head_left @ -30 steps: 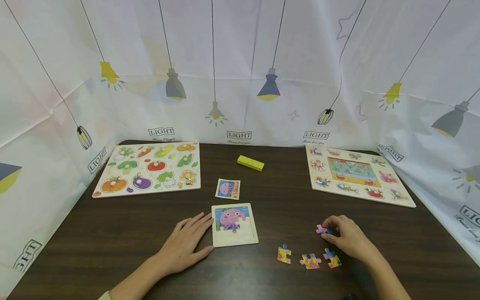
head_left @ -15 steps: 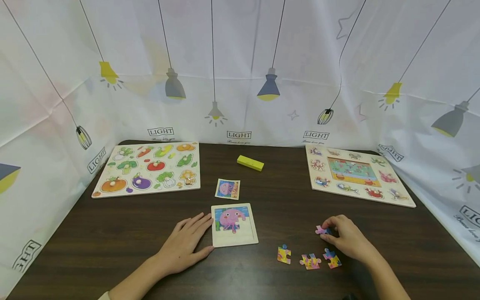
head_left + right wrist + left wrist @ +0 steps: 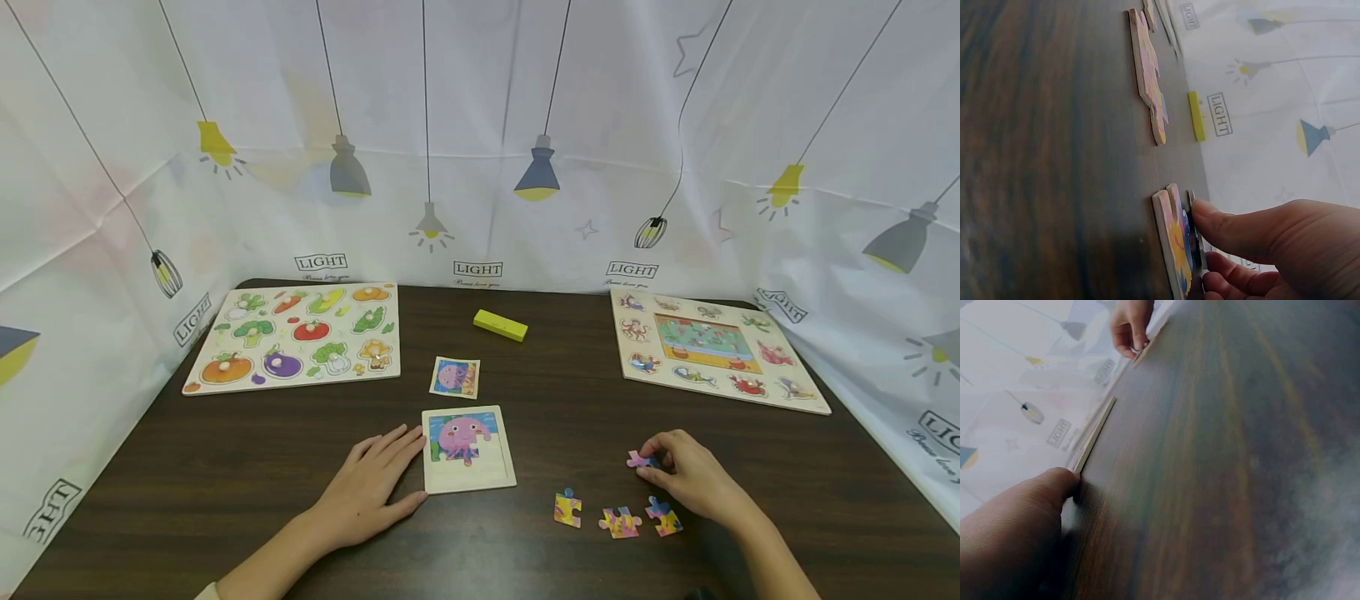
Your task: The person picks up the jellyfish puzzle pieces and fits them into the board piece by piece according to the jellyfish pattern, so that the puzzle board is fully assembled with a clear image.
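Note:
On the wooden puzzle tray (image 3: 470, 477) lies a partly assembled pink octopus picture. My left hand (image 3: 371, 483) rests flat beside it, fingertips and thumb touching the tray's left edge; the left wrist view shows the thumb (image 3: 1060, 484) against that edge. At the right, my right hand (image 3: 693, 473) pinches a pink and blue jigsaw piece (image 3: 634, 459) between thumb and fingers, close to the table. Three loose pieces lie nearby: a yellow piece (image 3: 567, 508), a pink-yellow piece (image 3: 620, 522) and a blue-yellow piece (image 3: 664, 517), the last just below the right hand.
A small octopus picture card (image 3: 455, 378) lies behind the tray, and a yellow block (image 3: 500, 326) farther back. A vegetable peg board (image 3: 300, 340) stands at back left, a sea-animal board (image 3: 716, 350) at back right. A printed white curtain (image 3: 480, 217) surrounds the dark table (image 3: 225, 467).
My right hand and the pinched jigsaw piece have shifted very slightly left. The left hand, tray and loose pieces stay where they were.

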The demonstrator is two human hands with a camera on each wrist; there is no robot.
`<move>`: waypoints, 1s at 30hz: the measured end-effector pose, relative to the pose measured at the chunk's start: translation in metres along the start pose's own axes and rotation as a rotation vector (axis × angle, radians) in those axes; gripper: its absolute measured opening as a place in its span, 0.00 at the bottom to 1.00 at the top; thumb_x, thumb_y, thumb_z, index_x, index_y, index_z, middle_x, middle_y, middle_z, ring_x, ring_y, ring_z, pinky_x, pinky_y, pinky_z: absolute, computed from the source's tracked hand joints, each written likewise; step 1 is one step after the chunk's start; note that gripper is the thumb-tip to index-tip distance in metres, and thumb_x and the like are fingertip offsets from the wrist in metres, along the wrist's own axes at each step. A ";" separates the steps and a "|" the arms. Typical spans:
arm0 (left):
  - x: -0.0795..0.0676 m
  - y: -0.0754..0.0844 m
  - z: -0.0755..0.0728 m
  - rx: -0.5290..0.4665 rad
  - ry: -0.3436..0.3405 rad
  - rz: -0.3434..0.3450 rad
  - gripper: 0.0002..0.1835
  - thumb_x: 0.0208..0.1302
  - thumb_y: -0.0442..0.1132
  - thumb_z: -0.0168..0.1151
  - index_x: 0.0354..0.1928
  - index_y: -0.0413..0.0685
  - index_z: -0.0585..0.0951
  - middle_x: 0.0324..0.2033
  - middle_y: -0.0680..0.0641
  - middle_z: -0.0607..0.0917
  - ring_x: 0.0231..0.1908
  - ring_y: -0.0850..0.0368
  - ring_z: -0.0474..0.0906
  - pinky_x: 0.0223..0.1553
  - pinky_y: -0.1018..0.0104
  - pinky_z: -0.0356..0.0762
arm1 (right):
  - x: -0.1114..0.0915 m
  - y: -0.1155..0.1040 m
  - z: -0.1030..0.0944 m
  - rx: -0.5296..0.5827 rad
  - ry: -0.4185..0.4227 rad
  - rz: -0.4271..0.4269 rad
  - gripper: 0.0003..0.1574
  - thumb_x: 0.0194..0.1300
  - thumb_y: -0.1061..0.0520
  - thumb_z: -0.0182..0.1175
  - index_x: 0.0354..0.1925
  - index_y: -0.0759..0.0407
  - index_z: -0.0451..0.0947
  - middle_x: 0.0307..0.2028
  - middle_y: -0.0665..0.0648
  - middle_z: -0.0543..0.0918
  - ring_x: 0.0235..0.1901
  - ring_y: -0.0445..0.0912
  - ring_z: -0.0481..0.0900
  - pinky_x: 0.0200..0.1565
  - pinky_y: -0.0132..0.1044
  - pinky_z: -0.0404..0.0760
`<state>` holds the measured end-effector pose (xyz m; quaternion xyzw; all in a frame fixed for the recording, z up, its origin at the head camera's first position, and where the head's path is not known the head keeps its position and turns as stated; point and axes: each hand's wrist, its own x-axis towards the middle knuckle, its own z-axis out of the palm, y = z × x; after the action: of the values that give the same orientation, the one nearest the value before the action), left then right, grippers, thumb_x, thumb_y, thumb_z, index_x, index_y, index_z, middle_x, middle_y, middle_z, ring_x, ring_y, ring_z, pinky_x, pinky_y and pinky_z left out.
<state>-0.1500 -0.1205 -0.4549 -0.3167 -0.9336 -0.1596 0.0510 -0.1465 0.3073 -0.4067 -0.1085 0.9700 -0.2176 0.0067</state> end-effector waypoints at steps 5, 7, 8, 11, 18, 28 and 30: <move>0.000 0.000 -0.001 0.001 -0.002 -0.001 0.38 0.63 0.65 0.44 0.68 0.50 0.60 0.67 0.53 0.59 0.67 0.56 0.49 0.61 0.51 0.50 | 0.000 -0.001 0.001 -0.002 0.013 0.001 0.11 0.53 0.59 0.67 0.35 0.60 0.76 0.31 0.54 0.71 0.28 0.44 0.66 0.28 0.35 0.65; 0.000 0.000 -0.001 -0.001 -0.002 0.000 0.37 0.63 0.64 0.44 0.68 0.50 0.60 0.67 0.52 0.59 0.67 0.56 0.49 0.61 0.51 0.50 | 0.000 -0.001 0.002 -0.006 0.023 -0.001 0.13 0.53 0.60 0.67 0.37 0.61 0.76 0.31 0.53 0.71 0.27 0.43 0.65 0.28 0.34 0.65; 0.000 0.000 -0.001 -0.004 -0.001 0.001 0.37 0.63 0.64 0.44 0.68 0.50 0.60 0.67 0.52 0.59 0.67 0.56 0.49 0.61 0.51 0.50 | 0.001 0.000 0.002 -0.009 0.027 -0.003 0.15 0.53 0.60 0.67 0.39 0.62 0.75 0.30 0.53 0.71 0.27 0.43 0.65 0.28 0.34 0.64; 0.000 0.000 -0.001 -0.008 0.000 0.000 0.37 0.63 0.64 0.44 0.68 0.50 0.60 0.67 0.52 0.59 0.67 0.56 0.49 0.61 0.51 0.49 | 0.001 0.000 0.002 -0.017 0.025 -0.011 0.20 0.53 0.60 0.67 0.44 0.65 0.74 0.31 0.52 0.73 0.26 0.42 0.65 0.27 0.34 0.64; -0.001 -0.001 0.001 -0.008 0.007 -0.003 0.37 0.63 0.64 0.44 0.68 0.50 0.60 0.67 0.52 0.60 0.67 0.56 0.49 0.61 0.51 0.50 | 0.002 0.000 0.001 -0.011 -0.011 0.000 0.24 0.53 0.58 0.67 0.47 0.66 0.74 0.33 0.54 0.73 0.26 0.43 0.64 0.26 0.35 0.63; 0.000 -0.001 0.001 0.011 0.000 0.002 0.38 0.63 0.65 0.43 0.69 0.51 0.60 0.68 0.53 0.58 0.67 0.56 0.48 0.61 0.51 0.49 | 0.002 -0.001 0.001 0.006 -0.022 0.029 0.22 0.54 0.58 0.66 0.45 0.67 0.74 0.32 0.54 0.74 0.25 0.43 0.64 0.26 0.35 0.64; 0.000 -0.001 0.000 0.014 -0.003 0.002 0.38 0.63 0.65 0.43 0.69 0.50 0.59 0.68 0.53 0.58 0.67 0.56 0.48 0.61 0.51 0.49 | 0.002 -0.001 0.001 0.007 -0.023 0.038 0.22 0.54 0.58 0.66 0.44 0.67 0.74 0.32 0.54 0.74 0.25 0.43 0.65 0.27 0.35 0.65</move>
<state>-0.1503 -0.1209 -0.4555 -0.3174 -0.9345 -0.1525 0.0522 -0.1484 0.3052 -0.4070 -0.0926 0.9709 -0.2198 0.0226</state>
